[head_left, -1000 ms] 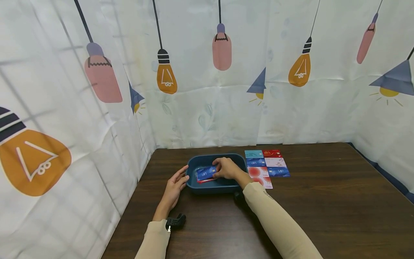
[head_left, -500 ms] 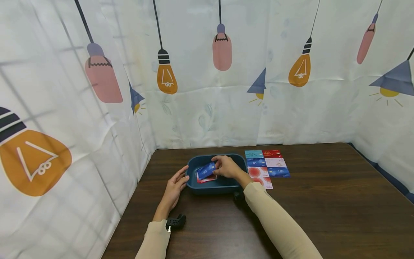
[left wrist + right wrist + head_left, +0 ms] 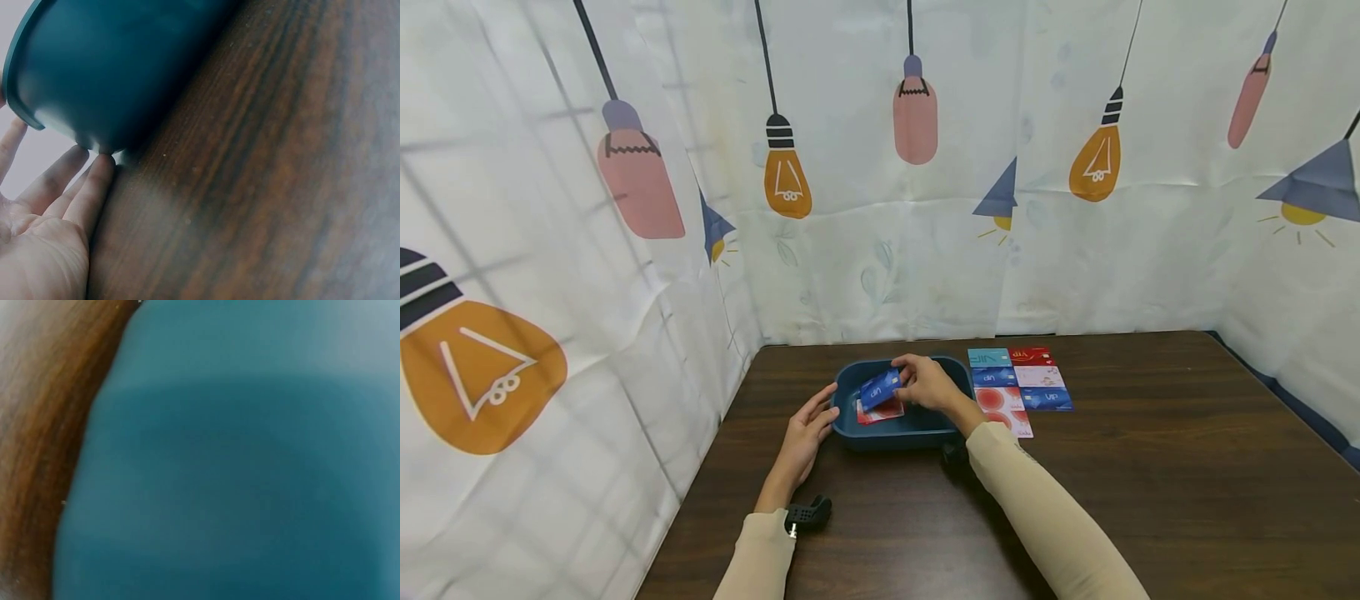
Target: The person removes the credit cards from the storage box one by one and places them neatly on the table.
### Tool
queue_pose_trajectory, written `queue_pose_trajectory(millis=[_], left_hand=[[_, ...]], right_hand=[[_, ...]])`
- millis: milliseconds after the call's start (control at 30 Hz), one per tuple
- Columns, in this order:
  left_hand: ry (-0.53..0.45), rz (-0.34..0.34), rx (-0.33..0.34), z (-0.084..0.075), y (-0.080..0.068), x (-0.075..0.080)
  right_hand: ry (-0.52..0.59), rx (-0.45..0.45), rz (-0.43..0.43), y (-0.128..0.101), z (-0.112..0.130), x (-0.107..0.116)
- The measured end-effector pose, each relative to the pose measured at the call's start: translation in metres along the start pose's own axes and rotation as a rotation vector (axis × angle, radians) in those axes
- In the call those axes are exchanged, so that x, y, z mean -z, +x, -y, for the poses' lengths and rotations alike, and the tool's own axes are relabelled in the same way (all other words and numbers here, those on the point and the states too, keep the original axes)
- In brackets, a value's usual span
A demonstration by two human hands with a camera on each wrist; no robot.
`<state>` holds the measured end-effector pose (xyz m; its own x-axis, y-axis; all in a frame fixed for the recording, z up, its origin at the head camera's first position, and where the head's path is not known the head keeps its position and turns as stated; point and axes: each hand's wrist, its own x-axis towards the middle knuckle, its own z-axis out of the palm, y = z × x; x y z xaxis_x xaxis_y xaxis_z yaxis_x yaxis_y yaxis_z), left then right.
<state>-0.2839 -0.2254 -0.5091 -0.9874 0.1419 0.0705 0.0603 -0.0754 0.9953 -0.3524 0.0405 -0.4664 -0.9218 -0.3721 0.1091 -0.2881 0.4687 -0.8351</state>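
In the head view a blue plastic card [image 3: 878, 389] is pinched at its right end by my right hand [image 3: 928, 387], tilted inside a dark teal bin [image 3: 895, 442]. Under it, on the bin's floor, lies a red-and-white card [image 3: 883, 412], partly covered. My left hand [image 3: 801, 437] rests its spread, extended fingers against the bin's left end. The left wrist view has fingertips [image 3: 103, 162] of that hand at the bin's lower wall [image 3: 112, 69]. Only the bin's blurred wall [image 3: 219, 487] and some tabletop fill the right wrist view; the right hand is out of it.
Right of the bin, several cards lie in two columns: a teal card [image 3: 988, 357], a red card [image 3: 1032, 357], blue ones [image 3: 1047, 399], a pale pink one [image 3: 1037, 377] and white ones with red circles [image 3: 996, 398]. The brown table [image 3: 1150, 467] meets a lamp-print curtain [image 3: 880, 267] behind.
The blue card, pinched in my right hand, has tilted and risen slightly, baring more of the red-and-white card below. My left hand stays at the bin's end.
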Motion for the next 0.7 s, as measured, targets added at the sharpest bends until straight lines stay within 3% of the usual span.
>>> queue_pose_trajectory(millis=[700], left_hand=[[0.001,0.002,-0.002,0.000,0.001,0.000]], right_hand=[[0.158,0.165,-0.033,-0.019,0.003,0.023]])
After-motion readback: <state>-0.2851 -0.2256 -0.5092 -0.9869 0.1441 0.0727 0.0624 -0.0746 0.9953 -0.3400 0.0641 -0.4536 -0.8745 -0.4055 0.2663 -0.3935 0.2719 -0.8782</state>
